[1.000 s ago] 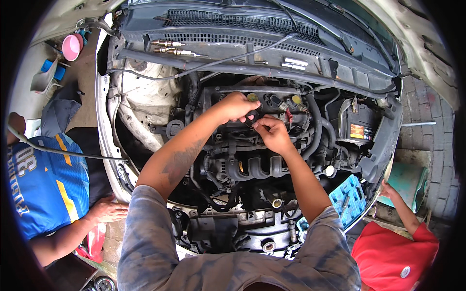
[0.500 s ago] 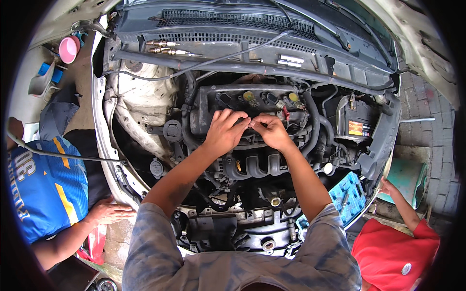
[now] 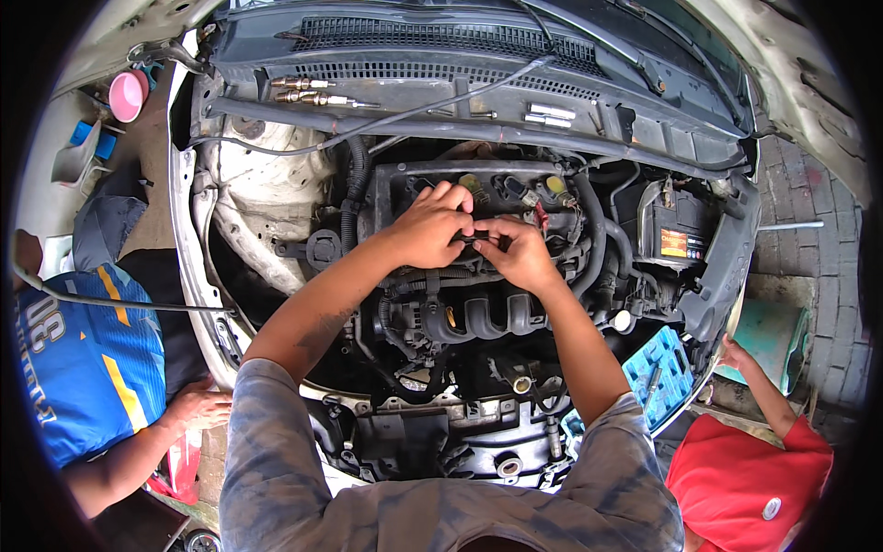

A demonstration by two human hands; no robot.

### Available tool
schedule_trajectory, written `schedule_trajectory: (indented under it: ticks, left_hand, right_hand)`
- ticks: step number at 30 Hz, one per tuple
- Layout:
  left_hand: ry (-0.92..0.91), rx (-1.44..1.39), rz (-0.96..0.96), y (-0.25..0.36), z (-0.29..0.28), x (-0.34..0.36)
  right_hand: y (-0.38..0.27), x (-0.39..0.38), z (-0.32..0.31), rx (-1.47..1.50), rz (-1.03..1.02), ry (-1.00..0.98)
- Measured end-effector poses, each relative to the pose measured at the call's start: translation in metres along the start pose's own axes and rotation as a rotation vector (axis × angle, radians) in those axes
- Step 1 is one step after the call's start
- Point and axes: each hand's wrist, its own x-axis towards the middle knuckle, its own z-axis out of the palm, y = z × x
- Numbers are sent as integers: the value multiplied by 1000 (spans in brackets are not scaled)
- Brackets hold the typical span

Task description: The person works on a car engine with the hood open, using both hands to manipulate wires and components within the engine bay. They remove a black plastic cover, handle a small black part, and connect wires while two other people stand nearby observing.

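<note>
Car (image 3: 182, 202), made of white metal and with its front open, fills most of the view. In its middle sits a big engine (image 3: 492, 317) of black plastic and grey metal, with fat round pipes on its near side. Behind the engine, a long, dark grey ledge (image 3: 409, 90) runs from side to side.

On the left is a person in a blue shirt with yellow stripes (image 3: 87, 368), with one hand by the car's white edge. On the right is a person in a plain red shirt (image 3: 750, 483), with one hand at the car's other edge.

A black, boxy battery (image 3: 681, 216) with an orange label sits right of the engine. Nearer, a flat blue plastic tool case (image 3: 670, 354) lies open at the car's front corner.

The bare left hand (image 3: 428, 228) and bare right hand (image 3: 518, 253) meet over the engine. Two thin, brown and white spark plugs (image 3: 317, 97) lie on the ledge, and two short, shiny silver tubes (image 3: 549, 115) lie farther right.

Smallest is a dark, thin piece (image 3: 471, 239) between the fingertips, above the engine. The right thumb and first finger pinch it. The left fingers curl close around it, but I can't tell if they grip it too.
</note>
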Motion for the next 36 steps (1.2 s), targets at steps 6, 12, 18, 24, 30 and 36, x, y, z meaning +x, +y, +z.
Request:
schedule_trajectory:
  ticks: [6,12,18,24,30,36]
  left_hand:
    - [-92,-61,-36,-12,-7,6]
    - [-8,-34,-66,-11,-2,8]
    - [457,68,-38,-5,20,-4]
    - [563,293,187,-14,24,-8]
    - [515,291,276,-19,25,-1]
    - [539,330,287,-21,28,0]
  right_hand:
    - [4,5,6,91,7,-52]
    - [11,14,3,362,225,-123]
    - [20,14,2,497,296,-78]
    - [17,18,-3,569,367,-62]
    - [9,20,-4,579,436,-53]
    - [12,23,-7,630,496,-55]
